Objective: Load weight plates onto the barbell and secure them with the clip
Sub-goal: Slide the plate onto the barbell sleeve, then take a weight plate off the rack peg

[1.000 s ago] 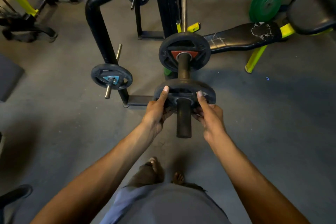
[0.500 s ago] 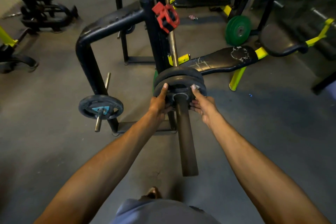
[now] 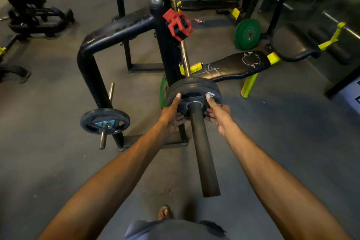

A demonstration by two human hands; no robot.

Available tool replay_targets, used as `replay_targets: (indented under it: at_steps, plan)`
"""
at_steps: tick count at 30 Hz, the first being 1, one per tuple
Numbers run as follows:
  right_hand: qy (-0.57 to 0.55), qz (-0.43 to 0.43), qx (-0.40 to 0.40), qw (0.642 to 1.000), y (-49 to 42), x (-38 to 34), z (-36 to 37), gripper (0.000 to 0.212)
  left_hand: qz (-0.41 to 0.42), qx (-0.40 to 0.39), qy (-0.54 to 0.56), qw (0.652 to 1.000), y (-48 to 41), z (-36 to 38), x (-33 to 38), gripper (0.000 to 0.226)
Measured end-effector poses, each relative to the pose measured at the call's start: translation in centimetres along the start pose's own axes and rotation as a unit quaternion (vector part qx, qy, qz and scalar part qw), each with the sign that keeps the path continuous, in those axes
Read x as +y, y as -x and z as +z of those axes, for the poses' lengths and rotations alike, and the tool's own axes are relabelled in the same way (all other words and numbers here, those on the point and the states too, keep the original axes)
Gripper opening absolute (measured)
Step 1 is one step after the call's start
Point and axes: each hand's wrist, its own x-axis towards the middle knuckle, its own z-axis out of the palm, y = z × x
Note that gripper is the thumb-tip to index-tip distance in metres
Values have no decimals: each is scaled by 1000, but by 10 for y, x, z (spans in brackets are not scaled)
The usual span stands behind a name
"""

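The barbell sleeve [image 3: 202, 150] runs from near my body toward the rack. Two black weight plates sit on it, pressed together; the near plate [image 3: 194, 88] lies flush against the one behind. My left hand [image 3: 172, 112] grips the near plate's left edge, thumb up over the rim. My right hand [image 3: 216, 112] grips its right edge the same way. A red clip [image 3: 178, 25] hangs on the thin bar shaft [image 3: 185, 54] beyond the rack upright.
A black rack frame [image 3: 109, 35] stands left of the bar, with a small plate [image 3: 105, 121] on its storage peg. A green plate [image 3: 163, 91] sits behind the upright, more green plates [image 3: 247, 34] at back right. A cracked black bench [image 3: 233, 64] lies to the right.
Both hands slid the near plate along the sleeve away from me until it met the first plate. More bare sleeve now shows in front of the plates.
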Motion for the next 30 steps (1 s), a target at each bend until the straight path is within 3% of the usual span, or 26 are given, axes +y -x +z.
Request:
replay_targets:
  at_steps: [4, 6, 11, 17, 21, 25, 30]
  plan:
    - [22, -34, 56, 998, 24, 4, 6, 27, 19, 8, -78, 997, 29, -10, -1, 45]
    - [49, -81, 43, 995, 44, 10, 15, 24, 38, 0, -106, 994, 49, -22, -1, 24]
    - [144, -164, -83, 972, 80, 22, 55, 20, 116, 48, -195, 973, 87, -83, -3, 31]
    - [276, -167, -213, 922, 91, 56, 143, 24, 143, 138, -263, 944, 123, -182, -3, 29]
    - [401, -162, -317, 844, 90, 77, 213, 22, 132, 184, -297, 928, 130, -253, 10, 21]
    - [489, -181, -359, 774, 79, 107, 298, 33, 128, 198, -350, 907, 119, -334, 28, 14]
    - [556, -214, -392, 701, 75, 140, 417, 52, 90, 216, -403, 885, 103, -445, 69, 45]
